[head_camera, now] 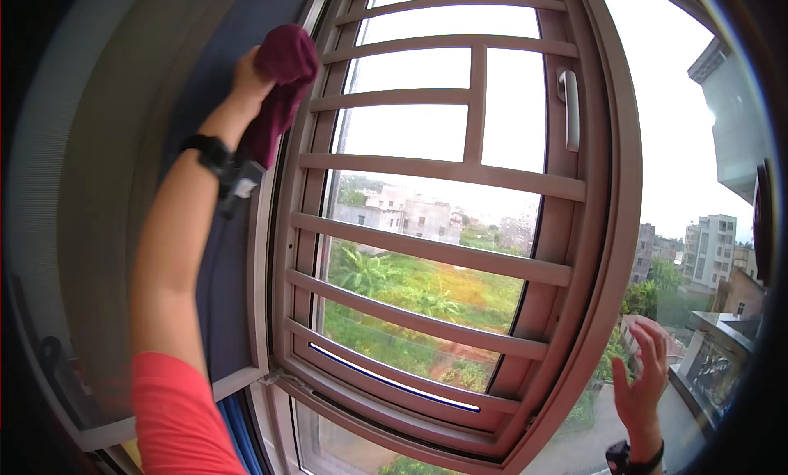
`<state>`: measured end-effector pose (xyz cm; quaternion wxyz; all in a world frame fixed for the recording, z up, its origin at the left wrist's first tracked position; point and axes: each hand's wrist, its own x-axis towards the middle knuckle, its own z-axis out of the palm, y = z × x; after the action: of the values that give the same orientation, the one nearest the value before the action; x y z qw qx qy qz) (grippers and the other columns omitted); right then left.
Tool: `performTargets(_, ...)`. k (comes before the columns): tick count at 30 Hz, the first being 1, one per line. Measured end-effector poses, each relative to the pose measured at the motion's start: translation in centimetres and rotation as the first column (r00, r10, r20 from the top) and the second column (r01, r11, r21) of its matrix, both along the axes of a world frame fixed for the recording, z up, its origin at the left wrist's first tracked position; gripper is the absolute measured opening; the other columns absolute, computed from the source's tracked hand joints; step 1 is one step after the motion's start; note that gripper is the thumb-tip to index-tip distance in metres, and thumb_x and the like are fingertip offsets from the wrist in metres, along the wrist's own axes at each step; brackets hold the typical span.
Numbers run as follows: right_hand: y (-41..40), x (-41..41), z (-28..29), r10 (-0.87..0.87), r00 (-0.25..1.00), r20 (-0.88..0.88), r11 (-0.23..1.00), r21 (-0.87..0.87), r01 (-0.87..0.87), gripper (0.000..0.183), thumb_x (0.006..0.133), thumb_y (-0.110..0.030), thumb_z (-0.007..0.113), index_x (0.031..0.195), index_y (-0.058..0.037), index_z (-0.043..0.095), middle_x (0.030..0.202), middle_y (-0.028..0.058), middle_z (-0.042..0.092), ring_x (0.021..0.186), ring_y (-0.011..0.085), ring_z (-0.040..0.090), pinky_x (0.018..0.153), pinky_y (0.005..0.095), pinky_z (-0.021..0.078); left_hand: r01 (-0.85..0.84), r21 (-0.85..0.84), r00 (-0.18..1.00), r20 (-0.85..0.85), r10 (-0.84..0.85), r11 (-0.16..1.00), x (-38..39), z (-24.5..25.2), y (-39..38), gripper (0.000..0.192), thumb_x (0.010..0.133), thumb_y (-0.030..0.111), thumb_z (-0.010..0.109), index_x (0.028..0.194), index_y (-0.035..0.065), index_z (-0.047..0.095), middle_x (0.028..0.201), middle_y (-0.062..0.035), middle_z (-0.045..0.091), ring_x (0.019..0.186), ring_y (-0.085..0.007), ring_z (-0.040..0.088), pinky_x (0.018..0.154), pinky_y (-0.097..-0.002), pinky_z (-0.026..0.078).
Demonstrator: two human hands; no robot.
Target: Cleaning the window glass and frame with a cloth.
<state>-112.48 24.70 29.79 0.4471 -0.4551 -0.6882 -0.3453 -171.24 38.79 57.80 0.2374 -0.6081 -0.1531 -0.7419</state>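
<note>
My left hand (249, 84) grips a maroon cloth (289, 56), bunched over the fingers with a length hanging below. The cloth lies at the upper left side of a brown metal window frame (300, 136); whether it presses on the frame cannot be told. A black strap with a small dark device (212, 155) is around my left wrist. At the lower right my right hand (643, 373) is raised, its fingers apart and curved, with nothing in them. A black band (646, 456) circles that wrist. Contact between this hand and any glass cannot be made out.
Brown metal bars (431, 247) cross the window. A silver handle (569, 109) sits on its right side. Left of the frame are a dark blue panel (231, 290) and a mesh screen (43, 229). Buildings (708, 247) and greenery (394, 296) stand outside.
</note>
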Motion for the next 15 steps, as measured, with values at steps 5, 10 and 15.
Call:
performTargets(5,6.8,-4.7,-0.9,-0.087,0.993,-0.083,0.973,0.209,0.103,0.065,0.075,-0.021,0.065,0.131,-0.0012,0.036,0.139,0.0236,0.027,0.127,0.0406,0.028,0.103,0.0470,0.0238,-0.195,0.004,0.977,0.085,0.194,0.981,4.2,1.9,7.7,0.040,0.077,0.027,0.062,0.106,0.0002,0.058,0.101,-0.0193,0.062,0.098,-0.0332,0.059,0.082,-0.0373,0.046)
performTargets(10,8.9,-4.6,-3.2,-0.132,0.971,-0.198,0.957,0.230,0.177,0.085,0.072,-0.017,0.066,0.139,0.0019,0.019,0.144,0.0240,0.015,0.132,0.0419,0.018,0.106,0.0480,0.0176,-0.228,0.059,0.973,0.058,0.225,0.972,6.4,0.9,10.5,0.039,0.078,0.029,0.060,0.104,-0.0001,0.058,0.102,-0.0221,0.061,0.101,-0.0370,0.056,0.086,-0.0388,0.044)
performTargets(15,9.6,-3.7,-4.1,0.031,0.952,-0.304,0.976,0.213,0.036,0.085,0.070,-0.012,0.066,0.139,0.0038,0.018,0.142,0.0252,0.021,0.131,0.0423,0.022,0.107,0.0451,0.0192,-0.300,0.011,0.953,0.059,0.299,0.954,4.7,1.6,12.3,0.050,0.080,0.043,0.055,0.106,0.0003,0.059,0.106,-0.0228,0.060,0.106,-0.0363,0.053,0.088,-0.0396,0.042)
